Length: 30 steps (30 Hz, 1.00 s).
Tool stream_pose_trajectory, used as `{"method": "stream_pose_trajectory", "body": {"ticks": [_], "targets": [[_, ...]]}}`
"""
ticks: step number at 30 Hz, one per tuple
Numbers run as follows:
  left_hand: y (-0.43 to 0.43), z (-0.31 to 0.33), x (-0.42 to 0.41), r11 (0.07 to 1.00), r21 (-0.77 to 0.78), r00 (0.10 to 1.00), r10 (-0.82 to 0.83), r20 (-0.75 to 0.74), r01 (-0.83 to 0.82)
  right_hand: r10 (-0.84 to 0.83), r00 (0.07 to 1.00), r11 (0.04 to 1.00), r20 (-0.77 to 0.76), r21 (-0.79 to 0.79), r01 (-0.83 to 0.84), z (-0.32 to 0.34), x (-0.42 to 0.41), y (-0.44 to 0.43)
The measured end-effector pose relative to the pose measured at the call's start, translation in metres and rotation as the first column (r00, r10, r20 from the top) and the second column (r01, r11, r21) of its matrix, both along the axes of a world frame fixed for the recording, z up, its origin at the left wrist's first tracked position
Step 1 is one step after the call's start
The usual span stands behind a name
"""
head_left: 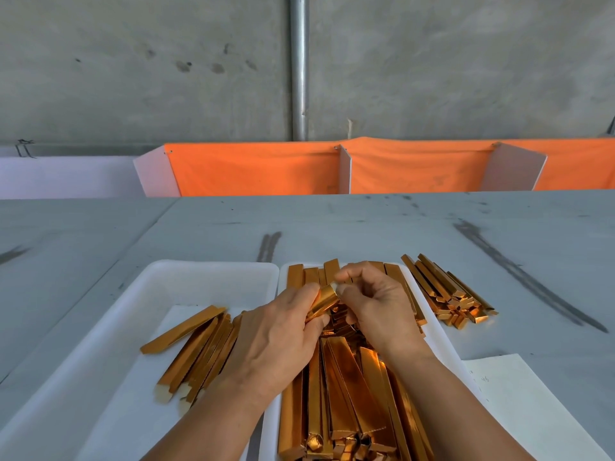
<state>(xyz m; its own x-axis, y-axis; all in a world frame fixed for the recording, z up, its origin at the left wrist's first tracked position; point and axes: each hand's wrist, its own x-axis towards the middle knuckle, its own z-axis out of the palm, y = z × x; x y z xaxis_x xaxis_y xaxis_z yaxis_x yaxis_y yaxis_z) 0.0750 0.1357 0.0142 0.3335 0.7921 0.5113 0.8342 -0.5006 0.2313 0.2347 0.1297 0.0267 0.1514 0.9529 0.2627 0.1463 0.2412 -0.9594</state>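
Note:
Between both hands is one gold foil strip [325, 304], a long thin folded card piece. My left hand [283, 341] grips its near part with curled fingers, and my right hand [379, 304] pinches its far end between thumb and fingers. Both hands hover over a white tray [432, 331] packed with several more gold strips [349, 394] lying lengthwise. To the left, a second white tray [186, 277] holds a smaller fanned bunch of gold strips [199, 347] on a white sheet.
A loose pile of gold strips [446, 291] lies on the grey table [366, 224] right of the trays. A white paper with handwriting [519, 404] sits at the near right. An orange cloth barrier with white dividers [259, 168] and a metal pole [298, 68] stand behind the table.

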Motion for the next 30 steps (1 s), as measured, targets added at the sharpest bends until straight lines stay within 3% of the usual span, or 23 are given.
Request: {"method": "stream_pose_trajectory", "body": {"ticks": [30], "targets": [[0.0054,-0.0037,0.0035,0.999,-0.022,0.998,0.049,-0.036,-0.050,0.023,0.990,1.000,0.137,-0.001,-0.023,0.0007,-0.0060,-0.0043]]}}
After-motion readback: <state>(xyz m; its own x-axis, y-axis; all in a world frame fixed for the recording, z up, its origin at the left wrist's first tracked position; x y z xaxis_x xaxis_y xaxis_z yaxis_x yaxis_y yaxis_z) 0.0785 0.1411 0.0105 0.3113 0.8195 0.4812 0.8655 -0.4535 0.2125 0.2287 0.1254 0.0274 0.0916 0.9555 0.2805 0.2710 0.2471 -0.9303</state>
